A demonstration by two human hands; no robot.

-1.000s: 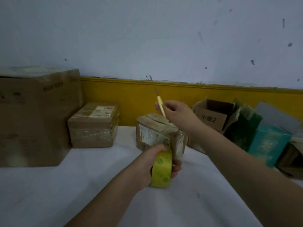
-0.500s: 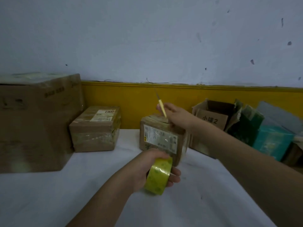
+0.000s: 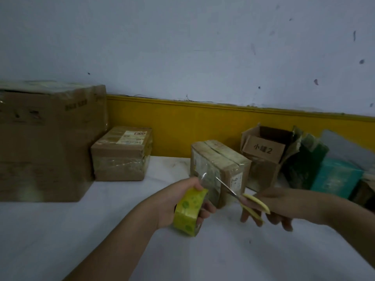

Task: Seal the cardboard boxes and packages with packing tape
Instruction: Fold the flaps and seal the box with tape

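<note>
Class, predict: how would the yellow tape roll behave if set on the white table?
The tape roll is round, so on edge it would probably roll; flat, it should stay. The left hand spans it in one grip, so it is likely light.

Tape roll (image 3: 189,211) before package (image 3: 220,169), scissors (image 3: 246,197) right.

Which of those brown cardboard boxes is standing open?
The open box at the back right, with characters printed on its flap. The large box, the labelled box and the middle box are closed.
</note>
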